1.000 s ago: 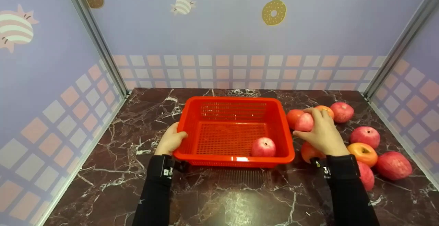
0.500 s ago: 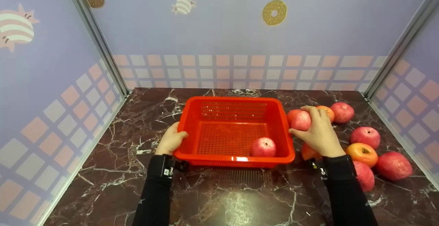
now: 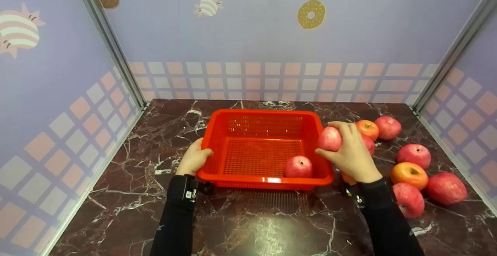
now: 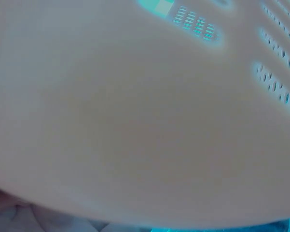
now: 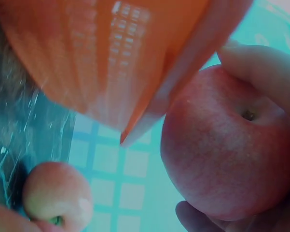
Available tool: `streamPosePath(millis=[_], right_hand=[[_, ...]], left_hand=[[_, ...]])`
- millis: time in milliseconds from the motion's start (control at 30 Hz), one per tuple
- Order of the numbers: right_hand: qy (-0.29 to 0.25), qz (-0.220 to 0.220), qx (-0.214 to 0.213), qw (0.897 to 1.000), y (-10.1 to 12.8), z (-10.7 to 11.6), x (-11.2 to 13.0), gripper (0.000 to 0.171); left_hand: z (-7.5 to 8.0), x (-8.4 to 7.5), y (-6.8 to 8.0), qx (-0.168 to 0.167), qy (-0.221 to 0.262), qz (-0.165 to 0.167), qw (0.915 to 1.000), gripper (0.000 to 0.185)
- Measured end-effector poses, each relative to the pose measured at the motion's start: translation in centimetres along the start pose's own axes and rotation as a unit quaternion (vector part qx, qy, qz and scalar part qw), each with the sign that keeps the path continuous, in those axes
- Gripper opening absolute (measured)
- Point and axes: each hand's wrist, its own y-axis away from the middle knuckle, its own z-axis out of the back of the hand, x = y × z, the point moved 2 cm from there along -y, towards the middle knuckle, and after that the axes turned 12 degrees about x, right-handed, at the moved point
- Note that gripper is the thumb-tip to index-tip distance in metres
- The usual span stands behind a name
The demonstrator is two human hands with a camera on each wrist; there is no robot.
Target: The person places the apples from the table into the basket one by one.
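Note:
My left hand grips the left rim of a red plastic basket, its thumb over the edge. Inside the basket, near its front right corner, lies one pink-red apple. At the basket's right rim my right hand holds another apple between thumb and fingers. The right wrist view shows this held apple close up beside the basket's rim. The left wrist view is filled by a pale, blurred surface with slotted holes.
Right of the basket lie several more fruits, among them a yellow-orange apple, a large red one and an orange-red one at the back. Some are partly hidden behind my right hand. Patterned panels stand around the dark marble-look table.
My right hand has carried its apple leftward from among the fruits to the basket's right rim. My left hand and the basket have stayed in place.

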Motion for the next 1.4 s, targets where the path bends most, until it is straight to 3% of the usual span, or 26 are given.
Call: streamPosePath(millis=[300,567,933,1167,1400], right_hand=[[-0.021,0.023,0.053,0.998,0.6,-1.3,2.7,0.072],[-0.002,0.045,0.078,0.996,1.0,-2.5,4.6,0.072],[0.002,0.042,0.089,0.995,0.8,-6.4,7.4,0.076],[-0.021,0.023,0.091,0.995,0.4,-7.7,8.0,0.076],[-0.001,0.01,0.135,0.991,-0.5,-8.6,8.5,0.071]], left_hand=[[0.0,0.1,0.0,0.0,0.01,-0.001,0.9999,0.054],[0.1,0.2,0.0,0.0,0.008,-0.001,1.0,0.054],[0.1,0.1,-0.1,-0.004,-0.008,0.004,1.0,0.052],[-0.1,-0.1,-0.2,0.003,-0.017,0.006,0.9998,0.052],[0.2,0.2,-0.3,-0.005,-0.022,0.008,0.9997,0.054]])
